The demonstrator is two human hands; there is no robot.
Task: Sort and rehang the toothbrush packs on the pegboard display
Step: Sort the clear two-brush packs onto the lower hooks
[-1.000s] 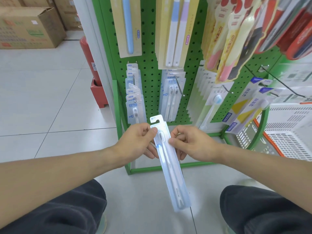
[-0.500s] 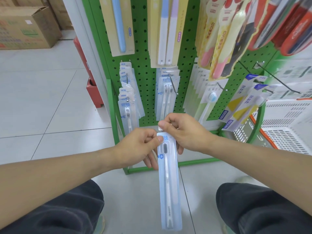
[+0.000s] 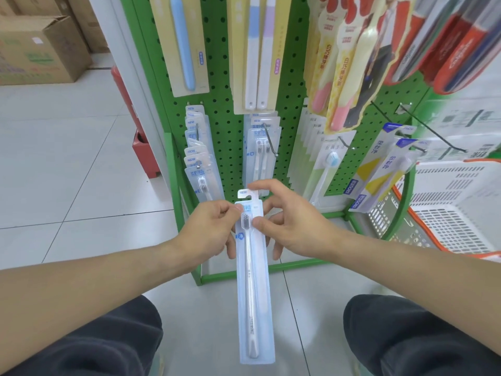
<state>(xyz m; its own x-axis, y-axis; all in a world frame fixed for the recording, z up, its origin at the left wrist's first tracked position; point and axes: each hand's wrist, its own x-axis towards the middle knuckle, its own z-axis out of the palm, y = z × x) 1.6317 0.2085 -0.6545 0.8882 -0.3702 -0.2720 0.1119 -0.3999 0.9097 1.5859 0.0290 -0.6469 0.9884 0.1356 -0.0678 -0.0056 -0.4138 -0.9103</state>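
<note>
A long clear toothbrush pack with a pale blue card and a white brush hangs upright in front of the green pegboard. My left hand pinches its upper left edge. My right hand pinches the right edge beside the bristles with the thumb, its index finger touching the white hang tab at the top. Behind the hands, similar blue-white packs hang on the lower left hook and the lower middle hook.
Yellow-carded packs and red-yellow packs hang on the upper hooks. Blue-yellow packs and bare black hooks stick out at the right. A white basket stands at the right, cardboard boxes at the far left. My knees are below.
The pack turned from tilted to upright. My right hand moved from its top edge, opened its fingers and now pinches the side with the index on the hang tab.
</note>
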